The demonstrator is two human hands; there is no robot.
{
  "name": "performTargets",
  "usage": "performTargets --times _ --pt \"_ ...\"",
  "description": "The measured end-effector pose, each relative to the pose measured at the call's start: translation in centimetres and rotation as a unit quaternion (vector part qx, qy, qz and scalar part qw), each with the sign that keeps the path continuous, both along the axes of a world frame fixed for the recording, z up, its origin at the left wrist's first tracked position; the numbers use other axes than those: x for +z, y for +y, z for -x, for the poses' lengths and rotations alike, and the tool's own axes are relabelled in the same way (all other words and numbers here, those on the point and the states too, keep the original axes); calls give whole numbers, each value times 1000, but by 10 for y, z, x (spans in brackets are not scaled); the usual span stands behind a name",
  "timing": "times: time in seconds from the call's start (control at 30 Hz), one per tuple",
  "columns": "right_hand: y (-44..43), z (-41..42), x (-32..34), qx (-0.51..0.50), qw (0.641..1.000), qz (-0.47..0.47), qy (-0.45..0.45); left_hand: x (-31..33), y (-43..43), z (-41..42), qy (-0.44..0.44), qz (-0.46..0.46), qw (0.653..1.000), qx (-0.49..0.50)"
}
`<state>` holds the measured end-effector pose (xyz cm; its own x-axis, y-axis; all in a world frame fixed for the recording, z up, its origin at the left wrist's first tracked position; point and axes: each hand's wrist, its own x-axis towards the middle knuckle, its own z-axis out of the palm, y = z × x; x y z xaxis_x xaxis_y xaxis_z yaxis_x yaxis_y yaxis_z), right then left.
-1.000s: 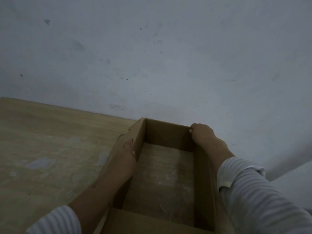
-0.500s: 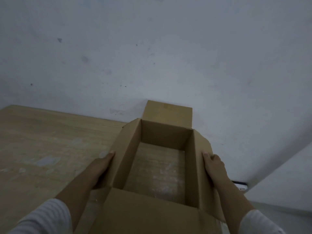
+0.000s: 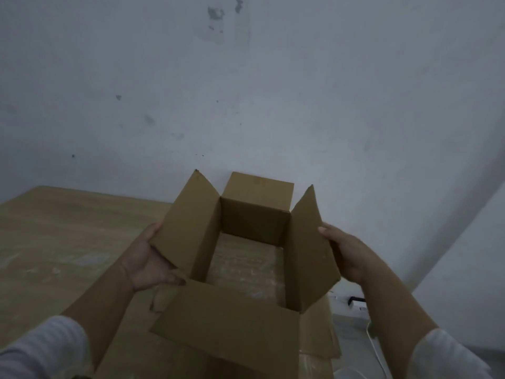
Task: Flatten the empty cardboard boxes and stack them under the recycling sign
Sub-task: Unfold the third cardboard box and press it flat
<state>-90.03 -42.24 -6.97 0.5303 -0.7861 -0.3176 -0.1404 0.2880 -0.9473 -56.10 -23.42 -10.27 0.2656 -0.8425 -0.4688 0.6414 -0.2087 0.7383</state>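
Observation:
An empty brown cardboard box (image 3: pixel 254 222) sits between my hands over the wooden table (image 3: pixel 68 233). All its top flaps stand open, and the table surface shows through its open bottom. My left hand (image 3: pixel 147 258) presses its palm against the outside of the left flap, thumb at the box's lower corner. The fingers lie behind the flap. My right hand (image 3: pixel 347 253) lies against the outside of the right flap (image 3: pixel 308 247), fingers hidden behind it.
A pale wall rises right behind the box, with a faint sheet of paper (image 3: pixel 221 20) stuck high on it. Flat cardboard (image 3: pixel 319 337) lies under the box at the table's right edge. A dark item (image 3: pixel 355 300) and a white cable (image 3: pixel 374 340) lie on the floor at right.
Both hands left the box's far rim and came back along its sides to the long flaps. The flaps now stand up and outward, and the view has tilted up the wall.

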Motion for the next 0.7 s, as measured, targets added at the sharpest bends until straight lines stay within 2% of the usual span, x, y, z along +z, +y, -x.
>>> performTargets --times 0.07,0.17,0.3,0.4,0.5,0.7 --pt "17 -6 -5 3 999 -37 -20 -9 7 9 36 12 998 -40" --pt "33 -10 -9 19 998 -50 -29 -13 9 15 43 21 995 -88" --pt "39 -6 -7 47 998 -44 7 1 -9 35 30 51 996 -59" --pt "44 -3 -9 79 996 -47 -2 13 -27 55 28 55 996 -65" --pt "54 -12 -19 151 988 -43 7 24 -48 83 30 56 995 -71" --pt "78 -37 -20 156 987 17 36 36 -73 118 -91 -45 993 -68"
